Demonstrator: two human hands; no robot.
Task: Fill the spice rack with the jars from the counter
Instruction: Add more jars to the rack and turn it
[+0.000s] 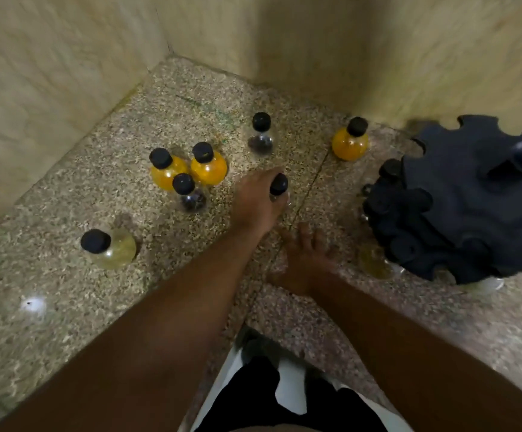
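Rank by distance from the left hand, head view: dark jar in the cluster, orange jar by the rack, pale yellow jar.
1. Dark jar, just left of the left hand gripping a black-capped jar.
2. Orange jar, back right, beside the rack.
3. Pale yellow jar, far left.

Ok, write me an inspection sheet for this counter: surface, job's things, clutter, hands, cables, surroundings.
Surface: speckled stone counter, set in a corner.
Job's things: three orange jars, two dark-filled jars and one pale yellow jar stand loose; black spice rack at right, partly loaded.
Clutter: nothing seen.
Hands: left hand grips a black-capped jar; right hand rests open on the counter.
Cables: nothing seen.
Surroundings: beige walls on two sides.
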